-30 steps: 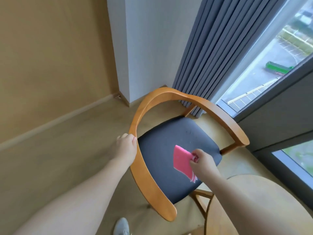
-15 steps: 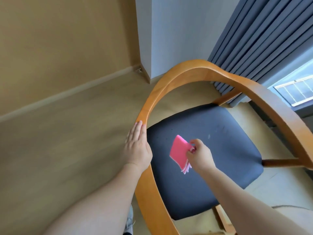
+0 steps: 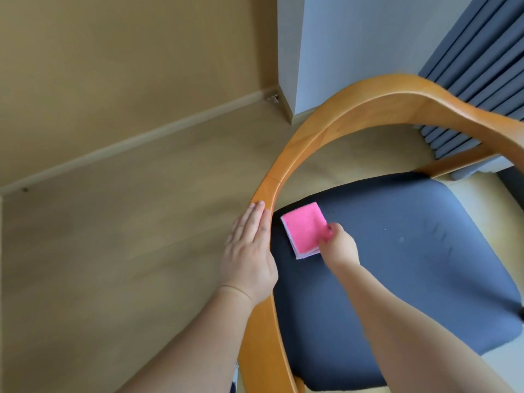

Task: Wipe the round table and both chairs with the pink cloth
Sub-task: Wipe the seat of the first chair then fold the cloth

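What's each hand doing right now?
Left hand: open, flat on the chair rail.
Right hand: pinching the cloth over the seat.

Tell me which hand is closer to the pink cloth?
Right. The right hand pinches the pink cloth at its edge over the dark seat. The left hand rests flat on the wooden chair rail, beside the cloth, not touching it.

Pink cloth (image 3: 304, 229), dark grey seat (image 3: 397, 265), orange-brown chair frame (image 3: 354, 109).
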### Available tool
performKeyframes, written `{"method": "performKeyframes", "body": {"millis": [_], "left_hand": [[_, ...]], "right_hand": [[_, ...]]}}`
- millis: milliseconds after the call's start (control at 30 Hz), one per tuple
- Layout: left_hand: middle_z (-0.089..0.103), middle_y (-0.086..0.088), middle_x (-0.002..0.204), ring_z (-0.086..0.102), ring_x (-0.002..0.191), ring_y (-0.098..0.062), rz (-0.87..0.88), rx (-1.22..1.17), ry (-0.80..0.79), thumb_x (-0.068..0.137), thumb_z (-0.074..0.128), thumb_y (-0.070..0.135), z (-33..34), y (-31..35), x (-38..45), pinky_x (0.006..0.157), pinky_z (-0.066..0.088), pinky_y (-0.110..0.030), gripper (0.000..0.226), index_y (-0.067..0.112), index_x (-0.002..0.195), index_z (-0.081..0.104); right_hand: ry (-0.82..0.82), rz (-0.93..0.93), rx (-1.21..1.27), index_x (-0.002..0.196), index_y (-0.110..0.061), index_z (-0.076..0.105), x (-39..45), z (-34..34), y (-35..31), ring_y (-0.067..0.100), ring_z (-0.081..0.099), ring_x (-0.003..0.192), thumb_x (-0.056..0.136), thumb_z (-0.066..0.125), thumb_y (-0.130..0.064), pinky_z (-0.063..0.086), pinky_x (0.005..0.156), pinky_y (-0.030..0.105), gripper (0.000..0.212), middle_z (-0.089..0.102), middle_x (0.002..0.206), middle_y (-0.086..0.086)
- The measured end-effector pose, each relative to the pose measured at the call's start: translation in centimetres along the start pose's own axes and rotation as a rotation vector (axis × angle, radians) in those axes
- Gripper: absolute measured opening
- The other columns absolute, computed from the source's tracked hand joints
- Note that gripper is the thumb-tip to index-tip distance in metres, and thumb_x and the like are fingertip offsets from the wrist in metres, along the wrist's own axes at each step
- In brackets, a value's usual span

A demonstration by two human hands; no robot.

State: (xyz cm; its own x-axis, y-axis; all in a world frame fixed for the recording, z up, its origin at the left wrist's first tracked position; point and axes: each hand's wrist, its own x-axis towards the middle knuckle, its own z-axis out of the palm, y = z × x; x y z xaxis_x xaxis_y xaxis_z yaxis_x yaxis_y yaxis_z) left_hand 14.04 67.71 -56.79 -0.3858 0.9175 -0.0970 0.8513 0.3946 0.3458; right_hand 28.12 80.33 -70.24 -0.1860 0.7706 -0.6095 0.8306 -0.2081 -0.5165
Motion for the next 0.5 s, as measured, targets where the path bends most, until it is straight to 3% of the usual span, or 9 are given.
{"method": "performKeyframes", "body": {"millis": [67,133,200,233,267,333,400,500], "left_hand": [[0.034,-0.009,0.151,0.028,0.142,-0.025,0.02,0.014,-0.008,0.081,0.02,0.017,-0.2,0.0,0.0,0.115,0.021,-0.037,0.066,0.001,0.141,0.04],[0.038,-0.009,0.149,0.031,0.14,-0.026,0.033,0.018,-0.019,0.08,0.021,0.017,-0.2,0.0,0.0,0.115,0.024,-0.037,0.065,0.001,0.139,0.043],[0.041,-0.009,0.148,0.034,0.139,-0.026,0.033,0.015,-0.013,0.081,0.022,0.017,-0.2,0.0,-0.1,0.113,0.025,-0.035,0.063,0.002,0.138,0.046],[0.042,-0.008,0.147,0.035,0.138,-0.026,0.023,0.012,-0.007,0.081,0.023,0.017,-0.2,0.0,-0.1,0.113,0.025,-0.034,0.063,0.002,0.137,0.047],[0.043,-0.008,0.147,0.036,0.138,-0.025,0.009,0.01,-0.003,0.081,0.023,0.017,-0.3,0.0,-0.1,0.112,0.025,-0.033,0.063,0.003,0.137,0.047],[0.044,-0.007,0.146,0.038,0.137,-0.025,-0.009,0.002,0.007,0.082,0.023,0.016,-0.3,0.1,0.0,0.112,0.025,-0.033,0.062,0.004,0.138,0.046],[0.044,-0.006,0.146,0.037,0.137,-0.023,-0.007,-0.009,0.007,0.082,0.023,0.016,-0.2,0.0,-0.1,0.112,0.026,-0.032,0.062,0.004,0.138,0.046],[0.044,-0.006,0.146,0.037,0.137,-0.023,0.009,-0.014,0.014,0.081,0.023,0.015,-0.1,-0.3,0.0,0.112,0.028,-0.034,0.063,0.004,0.138,0.046]], "right_hand": [[0.096,-0.098,-0.257,0.119,-0.012,0.05,0.3,0.3,0.9,0.029,0.047,0.095,0.082,0.047,-0.006,0.044,0.074,0.036,0.038,0.052,0.11,0.01],[0.211,-0.387,-0.497,0.124,-0.005,0.052,0.4,0.6,1.3,0.037,0.047,0.102,0.071,0.058,0.001,0.044,0.084,0.042,0.054,0.05,0.12,0.018],[0.21,-0.695,-0.648,0.127,0.001,0.055,0.7,1.2,1.4,0.045,0.052,0.114,0.065,0.066,0.001,0.045,0.095,0.048,0.063,0.052,0.129,0.025],[0.144,-0.778,-0.737,0.134,0.001,0.05,0.9,1.4,1.4,0.045,0.044,0.127,0.07,0.067,-0.005,0.037,0.106,0.051,0.066,0.045,0.14,0.026],[0.074,-0.799,-0.826,0.144,-0.001,0.037,1.2,1.7,1.3,0.042,0.029,0.139,0.08,0.063,-0.015,0.022,0.114,0.05,0.07,0.03,0.151,0.024],[-0.026,-0.76,-0.91,0.152,-0.007,0.009,2.2,2.5,1.6,0.035,-0.002,0.147,0.096,0.042,-0.036,-0.004,0.117,0.045,0.071,0.0,0.16,0.017],[-0.033,-0.733,-0.953,0.153,-0.01,0.004,2.9,3.3,1.4,0.032,-0.008,0.147,0.099,0.027,-0.043,-0.009,0.117,0.044,0.067,-0.005,0.16,0.015],[0.011,-0.737,-0.918,0.153,-0.01,0.012,3.4,4.5,-0.1,0.033,0.0,0.147,0.1,0.018,-0.042,-0.005,0.119,0.046,0.062,0.008,0.16,0.015]]}}
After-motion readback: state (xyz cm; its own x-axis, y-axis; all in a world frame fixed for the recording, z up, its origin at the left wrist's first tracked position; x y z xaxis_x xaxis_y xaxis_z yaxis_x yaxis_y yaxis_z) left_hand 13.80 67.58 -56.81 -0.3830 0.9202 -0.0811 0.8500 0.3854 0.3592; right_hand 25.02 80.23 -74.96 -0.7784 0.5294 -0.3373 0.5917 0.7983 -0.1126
